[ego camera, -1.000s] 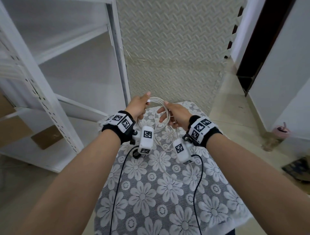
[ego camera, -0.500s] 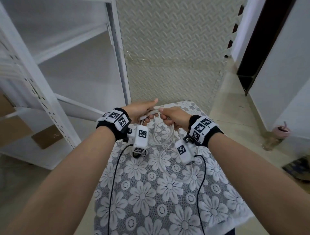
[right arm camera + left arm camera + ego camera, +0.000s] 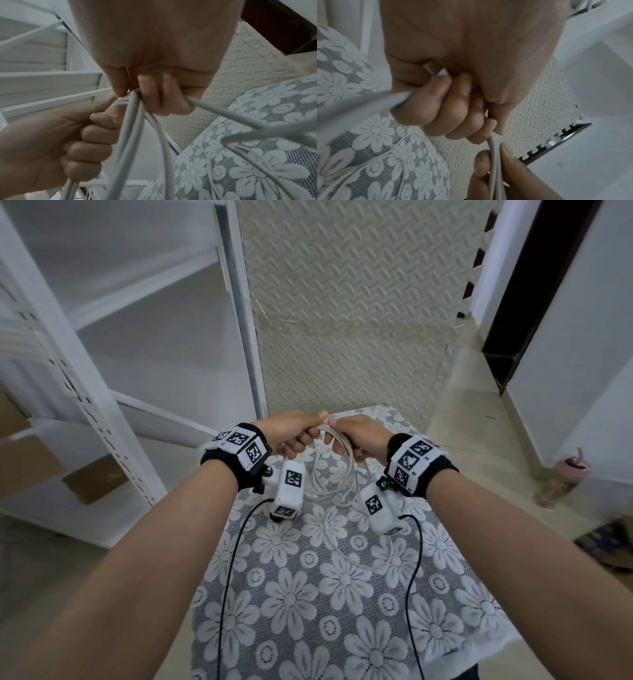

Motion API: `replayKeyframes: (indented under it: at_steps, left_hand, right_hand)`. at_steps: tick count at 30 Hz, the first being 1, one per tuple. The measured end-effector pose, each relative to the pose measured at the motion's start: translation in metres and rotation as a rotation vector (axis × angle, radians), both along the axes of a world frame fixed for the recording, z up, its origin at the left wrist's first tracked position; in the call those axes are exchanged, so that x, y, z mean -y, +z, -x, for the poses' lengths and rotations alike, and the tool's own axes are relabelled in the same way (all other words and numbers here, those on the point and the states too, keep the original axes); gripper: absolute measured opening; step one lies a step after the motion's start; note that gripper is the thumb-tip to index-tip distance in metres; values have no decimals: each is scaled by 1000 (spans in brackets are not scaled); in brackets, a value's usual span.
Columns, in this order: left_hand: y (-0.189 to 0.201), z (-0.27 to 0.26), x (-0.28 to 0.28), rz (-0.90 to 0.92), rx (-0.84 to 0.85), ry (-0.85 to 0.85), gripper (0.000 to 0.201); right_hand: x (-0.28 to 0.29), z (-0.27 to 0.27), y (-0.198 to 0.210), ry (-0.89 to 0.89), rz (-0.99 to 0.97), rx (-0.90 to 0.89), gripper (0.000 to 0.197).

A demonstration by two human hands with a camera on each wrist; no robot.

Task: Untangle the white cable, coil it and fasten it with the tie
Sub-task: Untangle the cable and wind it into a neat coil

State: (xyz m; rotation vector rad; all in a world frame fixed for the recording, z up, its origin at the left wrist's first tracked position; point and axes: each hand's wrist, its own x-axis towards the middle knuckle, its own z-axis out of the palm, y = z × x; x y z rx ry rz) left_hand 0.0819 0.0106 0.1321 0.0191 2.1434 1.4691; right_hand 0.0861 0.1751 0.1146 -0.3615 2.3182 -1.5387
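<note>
The white cable (image 3: 337,470) hangs in several loops over the far end of the flower-patterned table (image 3: 342,594). My left hand (image 3: 294,433) grips the top of the loops with curled fingers (image 3: 453,108); the cable (image 3: 359,102) runs out of that fist. My right hand (image 3: 352,433) touches the left one and grips the same bundle of strands (image 3: 130,128) with its fingers (image 3: 154,92) curled round them. A loose thin end of the cable (image 3: 209,155) trails on the cloth. No tie shows.
A white metal shelf rack (image 3: 102,364) stands to the left, with a cardboard box (image 3: 96,479) on its low shelf. An embossed foam mat (image 3: 342,320) covers the floor beyond the table. A pink bottle (image 3: 561,477) sits on the floor at right.
Both hands came together and lowered slightly. The round loop held apart a second ago is now squeezed into a narrow bundle hanging between the two fists.
</note>
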Motion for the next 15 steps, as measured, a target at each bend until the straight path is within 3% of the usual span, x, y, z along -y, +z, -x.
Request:
replayKeyframes:
  at_steps: [5, 10, 15]
  left_hand:
    - [2, -2, 5, -36, -78, 73, 44]
    - [4, 0, 10, -143, -143, 191, 42]
    - [3, 1, 11, -208, -191, 308, 41]
  right_hand:
    - [-3, 0, -1, -56, 24, -27, 34]
    - [-7, 1, -6, -10, -26, -42, 10]
    - [-7, 3, -5, -30, -90, -52, 10]
